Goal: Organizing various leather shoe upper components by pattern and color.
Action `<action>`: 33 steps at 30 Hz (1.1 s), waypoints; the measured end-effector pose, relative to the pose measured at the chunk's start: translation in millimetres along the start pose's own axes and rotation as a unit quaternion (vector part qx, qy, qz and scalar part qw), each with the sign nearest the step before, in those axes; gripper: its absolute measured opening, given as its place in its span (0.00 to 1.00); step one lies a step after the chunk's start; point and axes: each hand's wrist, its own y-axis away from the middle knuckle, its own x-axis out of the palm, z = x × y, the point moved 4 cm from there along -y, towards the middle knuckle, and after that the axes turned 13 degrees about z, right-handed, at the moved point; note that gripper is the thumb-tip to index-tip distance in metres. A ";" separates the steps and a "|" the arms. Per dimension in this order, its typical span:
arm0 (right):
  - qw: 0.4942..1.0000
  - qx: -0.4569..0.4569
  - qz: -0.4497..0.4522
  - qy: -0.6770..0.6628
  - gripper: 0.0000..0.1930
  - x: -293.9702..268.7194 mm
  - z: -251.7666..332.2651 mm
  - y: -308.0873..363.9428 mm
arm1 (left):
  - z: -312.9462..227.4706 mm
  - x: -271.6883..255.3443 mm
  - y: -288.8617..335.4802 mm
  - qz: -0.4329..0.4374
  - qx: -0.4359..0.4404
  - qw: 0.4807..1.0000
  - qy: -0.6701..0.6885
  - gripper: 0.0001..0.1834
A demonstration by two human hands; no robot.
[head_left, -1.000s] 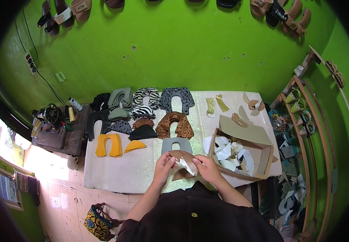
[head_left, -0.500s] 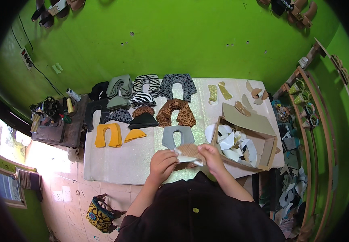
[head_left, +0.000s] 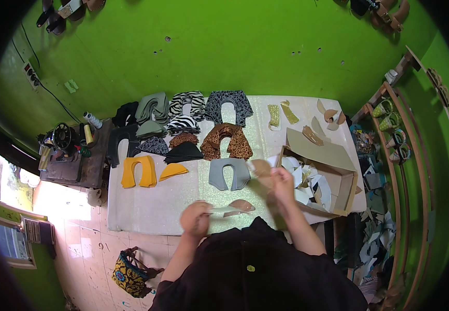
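My left hand (head_left: 196, 217) is closed on a white strip (head_left: 217, 210) near the table's front edge. At the strip's far end is a brown half-moon piece (head_left: 241, 206); whether the two are joined I cannot tell. My right hand (head_left: 282, 187), smeared by motion, is closed on a tan curved piece (head_left: 260, 167) beside an open cardboard box (head_left: 344, 199). White, cream and gold scraps (head_left: 307, 181) fill the box. Just beyond my hands lies a grey U-shaped piece (head_left: 228, 174).
Stacks of cut pieces cover the table's left and middle: yellow (head_left: 138, 172), leopard print (head_left: 228, 141), zebra print (head_left: 187, 106) and black (head_left: 184, 152). Gold pieces (head_left: 274, 117) lie at the back right. A sewing machine (head_left: 63, 137) stands left; a wooden rack (head_left: 390, 155) with sandals is on the right.
My hands have come apart. The left drew back toward me with the white strip; the right moved right toward the box with a tan piece.
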 end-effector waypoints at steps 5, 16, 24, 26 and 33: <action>0.981 -0.045 0.119 0.145 0.10 -24.8 19.0 -2.8 | -2.7 -26.5 -19.5 0.059 -0.015 0.996 -0.062 0.09; 0.919 -0.062 0.332 0.201 0.09 43.5 42.6 26.4 | 6.0 32.1 -43.4 0.301 -0.162 0.938 0.052 0.08; 0.947 0.084 0.309 -0.009 0.14 40.2 -2.6 25.8 | 33.5 42.9 -18.8 0.294 -0.366 0.878 0.096 0.12; 0.932 0.081 0.351 0.036 0.14 40.5 -16.4 26.1 | 45.5 49.0 -7.2 0.282 -0.383 0.873 0.109 0.12; 0.891 0.049 0.299 0.336 0.12 29.9 -82.2 19.8 | 82.1 73.7 37.1 0.317 -0.376 0.870 0.044 0.12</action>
